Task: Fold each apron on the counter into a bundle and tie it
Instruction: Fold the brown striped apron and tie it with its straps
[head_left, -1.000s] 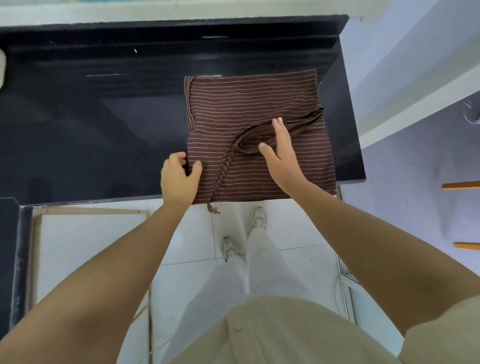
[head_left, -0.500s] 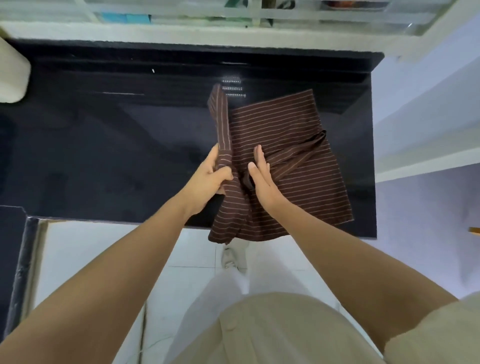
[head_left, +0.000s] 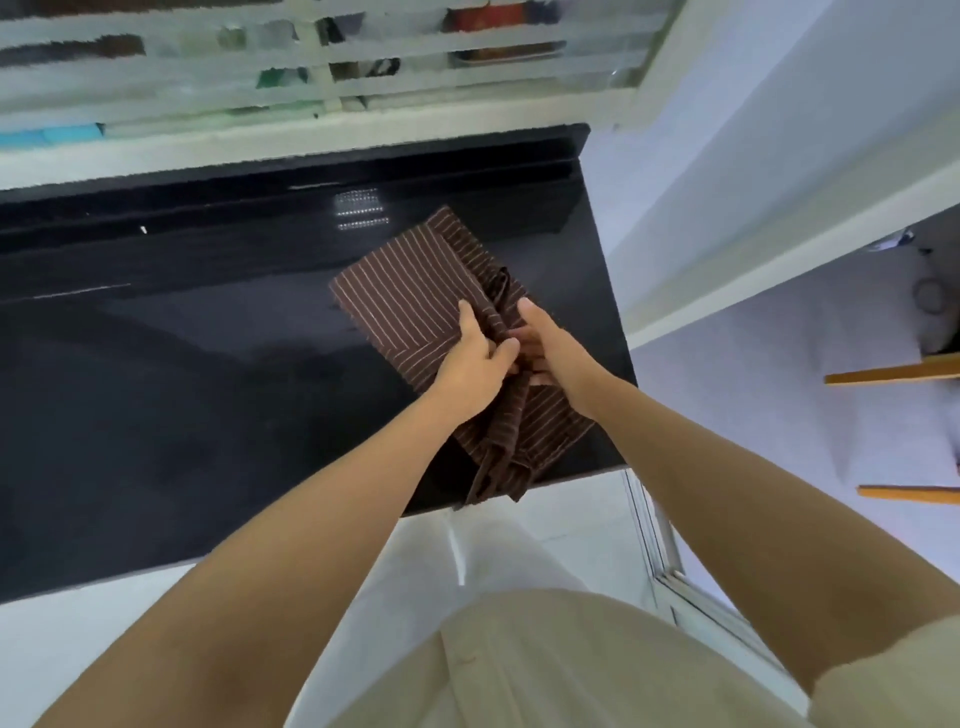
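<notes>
The left hand (head_left: 475, 358) grips a gathered fold of the apron (head_left: 410, 306), thumb curled over the bunched cloth; the right hand (head_left: 550, 345) lies just beside it, thumb up and fingers reaching in under that same fold (whether they pinch it or only press, I cannot tell); both hands meet at the apron's middle.

The apron lies slantwise near the right end of the counter (head_left: 208, 364), its near end and a strap (head_left: 480, 480) hanging over the front edge.

It looks a light, soft, limp cloth; it should crease readily and slump or fall open wherever it is let go; it is not fragile, but may slide on the glossy counter. Best taken at a folded edge or the gathered middle, one hand pinning the layers while the other works; the strap is the part to draw out for tying.

Half a second ago the left hand held the left edge raised upright and the right hand lay flat on the middle; now that edge has come across, the apron is narrower and has turned to a slant, and the hands have closed together.
</notes>
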